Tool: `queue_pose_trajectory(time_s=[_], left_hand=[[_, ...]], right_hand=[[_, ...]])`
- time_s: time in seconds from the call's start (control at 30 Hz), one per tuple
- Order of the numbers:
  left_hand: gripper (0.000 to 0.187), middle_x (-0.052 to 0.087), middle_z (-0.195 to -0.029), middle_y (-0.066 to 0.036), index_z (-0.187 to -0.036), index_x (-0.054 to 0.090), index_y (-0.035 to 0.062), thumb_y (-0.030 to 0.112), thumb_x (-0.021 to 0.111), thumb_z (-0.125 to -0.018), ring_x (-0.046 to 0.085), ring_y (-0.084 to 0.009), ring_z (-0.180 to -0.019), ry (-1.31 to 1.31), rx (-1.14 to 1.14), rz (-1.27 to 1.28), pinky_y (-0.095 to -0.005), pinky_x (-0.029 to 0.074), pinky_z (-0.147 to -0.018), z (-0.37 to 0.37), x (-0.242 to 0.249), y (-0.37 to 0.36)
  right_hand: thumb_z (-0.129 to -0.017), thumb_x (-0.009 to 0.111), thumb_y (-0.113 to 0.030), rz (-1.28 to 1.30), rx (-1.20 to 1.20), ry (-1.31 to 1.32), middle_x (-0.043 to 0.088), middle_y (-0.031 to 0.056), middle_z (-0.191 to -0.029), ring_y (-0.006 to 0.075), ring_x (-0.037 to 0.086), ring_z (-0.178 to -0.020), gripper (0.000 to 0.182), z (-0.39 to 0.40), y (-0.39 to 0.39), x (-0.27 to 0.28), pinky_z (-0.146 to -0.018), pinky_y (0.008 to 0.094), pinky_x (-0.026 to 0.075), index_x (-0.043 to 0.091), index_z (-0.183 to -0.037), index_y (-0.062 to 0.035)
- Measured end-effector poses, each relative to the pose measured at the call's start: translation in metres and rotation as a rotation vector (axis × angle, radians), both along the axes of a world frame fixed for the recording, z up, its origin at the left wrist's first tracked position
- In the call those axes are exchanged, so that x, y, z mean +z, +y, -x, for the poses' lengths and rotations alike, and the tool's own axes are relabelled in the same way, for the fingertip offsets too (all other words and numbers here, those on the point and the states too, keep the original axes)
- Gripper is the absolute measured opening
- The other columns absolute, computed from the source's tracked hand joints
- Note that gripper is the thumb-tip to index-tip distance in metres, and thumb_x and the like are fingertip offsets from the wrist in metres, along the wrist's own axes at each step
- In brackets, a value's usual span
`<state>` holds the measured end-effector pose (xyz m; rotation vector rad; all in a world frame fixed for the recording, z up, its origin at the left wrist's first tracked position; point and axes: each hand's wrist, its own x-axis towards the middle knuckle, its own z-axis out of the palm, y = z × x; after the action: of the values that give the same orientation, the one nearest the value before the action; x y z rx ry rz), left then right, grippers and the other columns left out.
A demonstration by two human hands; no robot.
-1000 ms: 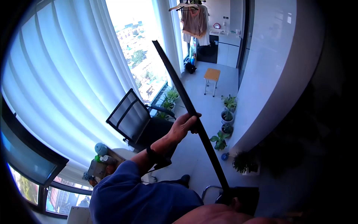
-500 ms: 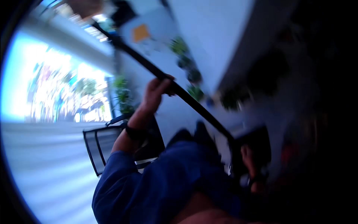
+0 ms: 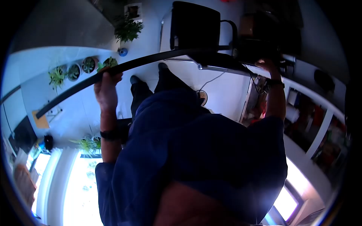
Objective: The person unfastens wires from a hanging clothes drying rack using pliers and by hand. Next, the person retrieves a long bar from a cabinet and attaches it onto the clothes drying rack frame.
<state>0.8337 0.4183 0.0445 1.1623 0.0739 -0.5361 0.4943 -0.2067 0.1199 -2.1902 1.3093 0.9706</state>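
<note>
The long black strip (image 3: 158,57) runs across the upper part of the view, from a free end at the left, above the pale floor (image 3: 226,88), to the dark clutter at the right. The left hand (image 3: 106,87) grips it from below, fingers (image 3: 111,76) curled round it somewhere short of its middle. The right hand (image 3: 270,64) is raised at the far end, by the edge of the desk (image 3: 241,69); whether its fingers close on the strip or on something beside it I cannot tell, for that end is lost in shadow. The strip looks thin, narrow and rigid enough to keep its line over a long span, so probably light but unwieldy, its free end prone to swing toward the potted plants (image 3: 81,66) along the wall. Two hands set well apart look the sound hold, since a one-handed grip near an end would let it lever and twist.
</note>
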Motion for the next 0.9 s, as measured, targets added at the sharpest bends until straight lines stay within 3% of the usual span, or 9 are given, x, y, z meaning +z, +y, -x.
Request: queue_pose_trajectory(time_s=[0.1, 0.17, 0.23, 0.3, 0.43, 0.5, 0.7, 0.83, 0.9], left_hand=[[0.026, 0.067, -0.1, -0.014, -0.116, 0.061, 0.0005, 0.017, 0.05, -0.099, 0.066, -0.0202, -0.088, -0.098, -0.044, 0.0, -0.032, 0.052, -0.078, -0.004, 0.007, 0.0], [0.027, 0.065, -0.106, -0.015, -0.118, 0.059, 0.0, 0.017, 0.049, -0.099, 0.066, -0.0228, -0.091, -0.018, 0.055, -0.104, -0.0323, 0.051, -0.079, -0.003, 0.003, -0.004], [0.027, 0.065, -0.109, -0.015, -0.119, 0.059, 0.0002, 0.017, 0.05, -0.099, 0.067, -0.0267, -0.094, -0.085, 0.045, -0.234, -0.0323, 0.052, -0.08, 0.001, 0.008, -0.013], [0.027, 0.064, -0.112, -0.016, -0.118, 0.059, 0.0, 0.017, 0.051, -0.098, 0.067, -0.0294, -0.097, -0.053, 0.083, -0.25, -0.0323, 0.052, -0.081, 0.005, 0.019, -0.03], [0.029, 0.063, -0.115, -0.018, -0.12, 0.056, -0.0005, 0.018, 0.051, -0.099, 0.066, -0.0311, -0.101, -0.099, 0.081, -0.173, -0.0327, 0.053, -0.082, 0.016, 0.032, -0.059], [0.031, 0.062, -0.117, -0.02, -0.123, 0.054, -0.0007, 0.018, 0.05, -0.099, 0.066, -0.0323, -0.103, -0.118, 0.089, -0.19, -0.0334, 0.054, -0.083, 0.02, 0.038, -0.067], [0.031, 0.061, -0.116, -0.021, -0.124, 0.052, -0.0012, 0.018, 0.049, -0.1, 0.066, -0.0319, -0.103, -0.152, 0.128, -0.314, -0.0333, 0.055, -0.083, 0.029, 0.052, -0.081], [0.031, 0.062, -0.115, -0.02, -0.123, 0.053, -0.0012, 0.018, 0.05, -0.099, 0.066, -0.0319, -0.102, -0.136, 0.155, -0.252, -0.0331, 0.055, -0.083, 0.039, 0.056, -0.077], [0.03, 0.062, -0.114, -0.02, -0.123, 0.053, -0.0012, 0.017, 0.051, -0.099, 0.067, -0.0324, -0.1, -0.152, 0.16, -0.212, -0.0328, 0.055, -0.081, 0.043, 0.054, -0.068]], right_hand=[[-0.08, 0.073, -0.048, 0.014, -0.428, 0.155, 0.066, 0.0151, -0.114, 0.0318, 0.064, -0.102, 0.057, 0.006, 0.031, 0.028, -0.086, 0.0451, 0.05, 0.063, -0.115, -0.0043], [-0.076, 0.076, -0.053, -0.068, -0.414, 0.246, 0.067, 0.0195, -0.113, 0.0323, 0.063, -0.109, 0.061, 0.001, 0.04, 0.033, -0.09, 0.0424, 0.049, 0.064, -0.114, -0.0062], [-0.075, 0.078, -0.051, -0.215, -0.313, 0.325, 0.07, 0.0177, -0.102, 0.0294, 0.068, -0.098, 0.056, -0.005, 0.045, 0.024, -0.085, 0.0403, 0.052, 0.067, -0.106, -0.0062], [-0.078, 0.078, -0.039, -0.222, -0.112, 0.4, 0.072, 0.0138, -0.092, 0.0238, 0.071, -0.08, 0.04, -0.019, 0.069, 0.036, -0.069, 0.032, 0.056, 0.068, -0.092, -0.0035], [-0.074, 0.082, -0.024, -0.249, -0.065, 0.409, 0.071, 0.0144, -0.086, 0.0219, 0.07, -0.071, 0.032, 0.037, 0.036, -0.016, -0.061, 0.0322, 0.056, 0.067, -0.09, -0.0004], [-0.071, 0.083, -0.018, -0.135, 0.115, 0.471, 0.071, 0.0152, -0.082, 0.0237, 0.071, -0.073, 0.03, 0.06, 0.02, -0.026, -0.062, 0.0317, 0.057, 0.065, -0.088, 0.0008], [-0.08, 0.07, -0.016, 0.052, -0.014, 0.443, 0.069, 0.0177, -0.086, 0.0264, 0.069, -0.07, 0.027, 0.128, -0.028, -0.054, -0.06, 0.0347, 0.055, 0.064, -0.097, 0.0043], [-0.084, 0.068, -0.025, -0.179, -0.152, 0.443, 0.07, 0.0166, -0.086, 0.0266, 0.07, -0.073, 0.033, 0.147, -0.016, -0.045, -0.063, 0.0362, 0.057, 0.064, -0.101, 0.0029], [-0.087, 0.065, -0.029, -0.367, -0.401, 0.394, 0.07, 0.014, -0.084, 0.0237, 0.07, -0.072, 0.031, 0.14, 0.012, -0.052, -0.064, 0.0363, 0.057, 0.065, -0.096, 0.0009]])
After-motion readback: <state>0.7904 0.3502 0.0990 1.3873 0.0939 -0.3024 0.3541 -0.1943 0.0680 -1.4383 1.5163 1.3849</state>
